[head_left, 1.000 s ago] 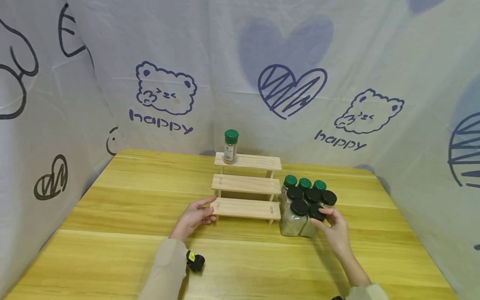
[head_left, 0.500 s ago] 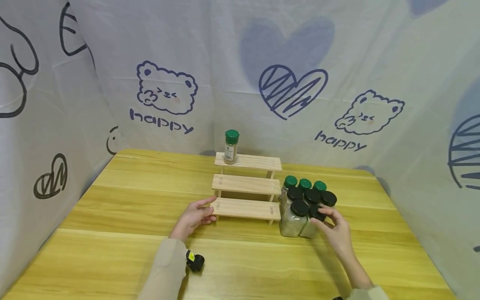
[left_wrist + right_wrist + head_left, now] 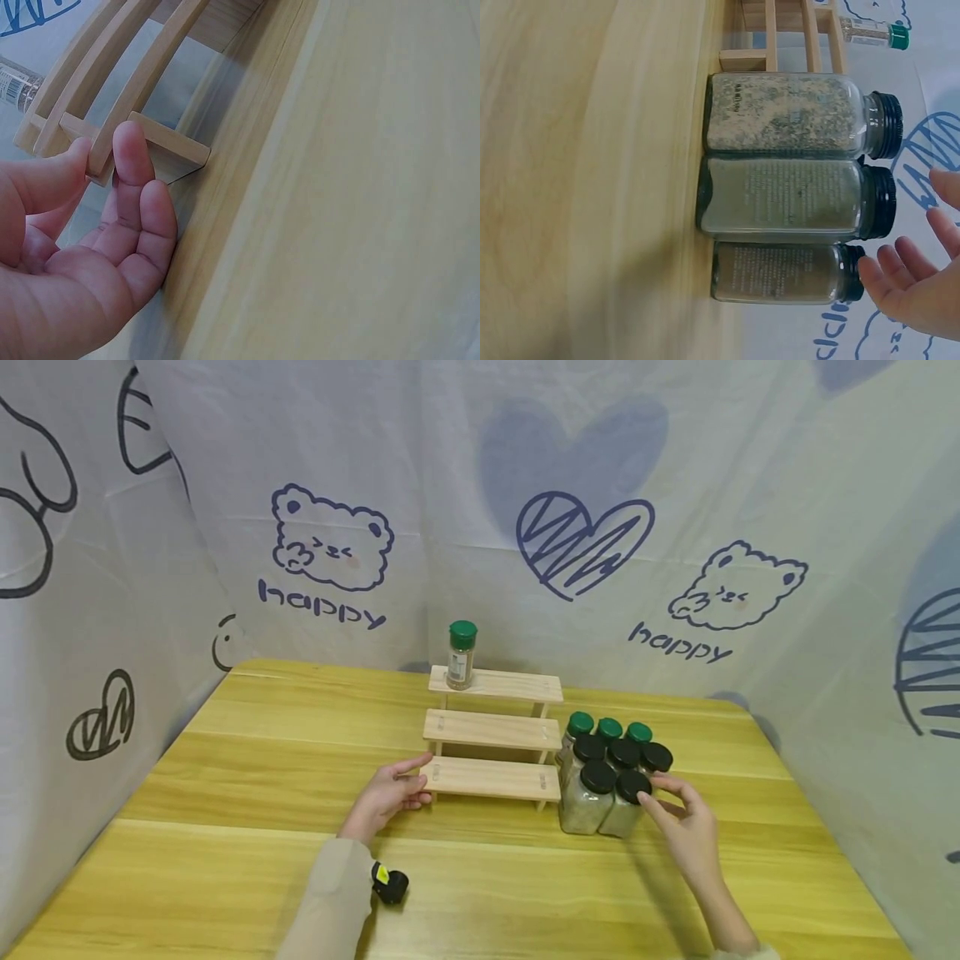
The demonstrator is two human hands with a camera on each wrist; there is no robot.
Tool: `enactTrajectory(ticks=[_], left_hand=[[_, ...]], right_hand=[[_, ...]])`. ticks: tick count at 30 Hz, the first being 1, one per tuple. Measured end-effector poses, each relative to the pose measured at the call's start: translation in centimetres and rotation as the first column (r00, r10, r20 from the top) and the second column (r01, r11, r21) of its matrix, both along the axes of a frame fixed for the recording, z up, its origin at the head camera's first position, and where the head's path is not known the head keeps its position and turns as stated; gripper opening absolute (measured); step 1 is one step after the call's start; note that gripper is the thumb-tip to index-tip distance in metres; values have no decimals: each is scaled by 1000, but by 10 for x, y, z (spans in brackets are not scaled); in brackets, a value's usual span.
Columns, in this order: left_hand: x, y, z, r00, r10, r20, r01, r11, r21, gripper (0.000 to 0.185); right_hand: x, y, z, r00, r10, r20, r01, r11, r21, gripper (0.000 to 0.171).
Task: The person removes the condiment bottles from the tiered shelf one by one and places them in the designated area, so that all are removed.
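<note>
Left hand point(image 3: 392, 793) at left end of stepped wooden rack point(image 3: 491, 731), fingers relaxed, thumb and fingertip touching bottom step, likely bracing it. One green-capped jar point(image 3: 461, 653) upright on top step. Jar cluster point(image 3: 609, 770) just right of rack. Right hand point(image 3: 686, 827) beside front black-capped jar point(image 3: 624, 803), fingers spread, released, grasping nothing.

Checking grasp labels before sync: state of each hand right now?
Left hand: open, fingers straight, touching the left end of the wooden rack's bottom step.
Right hand: open, holding nothing, fingertips next to the black-lidded jars.
</note>
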State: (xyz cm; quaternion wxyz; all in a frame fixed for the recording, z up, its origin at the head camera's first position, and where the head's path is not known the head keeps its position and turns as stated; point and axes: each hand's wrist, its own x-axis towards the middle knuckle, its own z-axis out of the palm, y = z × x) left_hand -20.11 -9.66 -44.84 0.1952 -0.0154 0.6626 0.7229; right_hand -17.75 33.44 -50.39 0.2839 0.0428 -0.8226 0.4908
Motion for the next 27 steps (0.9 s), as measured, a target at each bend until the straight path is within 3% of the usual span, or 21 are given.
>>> enactTrajectory(ticks=[5,8,12,16,21,23,27], left_hand=[[0,0,0,1000,-2,-2,2,1000,0,44],[0,0,0,1000,-4,-4,4,1000,-3,44],[1,0,0,1000,-3,-4,3,1000,-5,44],[0,0,0,1000,2,-1,-2,1000,-5,44],[0,0,0,1000,9,0,-9,1000,0,43],[0,1,0,1000,12,0,-12,1000,-1,43],[1,1,0,1000,13,-1,-13,1000,-1,43]], right_hand=[[5,0,3,996,-9,-84,10,1000,9,21],[14,-11,20,993,23,-116,-25,1000,-19,19],[37,-45,67,981,85,-174,-104,989,-103,14],[55,-76,102,971,121,-207,-150,980,-132,9],[58,-91,105,969,135,-206,-164,978,-131,7],[52,-89,95,950,185,-250,-225,963,-145,13],[49,-96,91,938,218,-271,-267,950,-160,13]])
